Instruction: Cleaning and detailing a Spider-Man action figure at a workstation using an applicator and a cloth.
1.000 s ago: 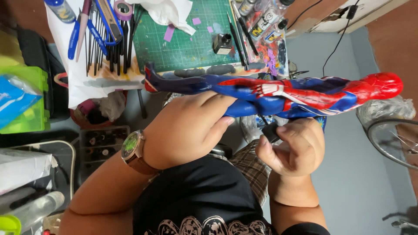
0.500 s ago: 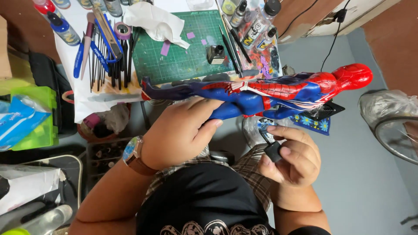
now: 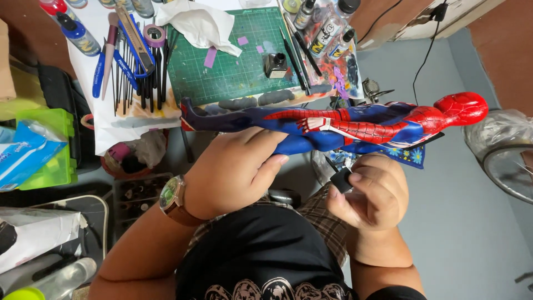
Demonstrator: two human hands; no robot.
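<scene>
A blue and white soft plastic pack (image 3: 25,158) lies at the left edge of the frame, resting on a bright green box (image 3: 53,144). Below it, at lower left, sits a white crumpled bag (image 3: 39,236) with a dark patch at its left end. Along the top edge, left of centre, stand small bottles with blue and yellow labels (image 3: 78,36). At upper centre-right, a cluster of small dropper bottles (image 3: 327,28) carries pale labels with dark print, leaning beside the green cutting mat (image 3: 233,61). A clear plastic bag (image 3: 497,130) bulges at the right edge.
</scene>
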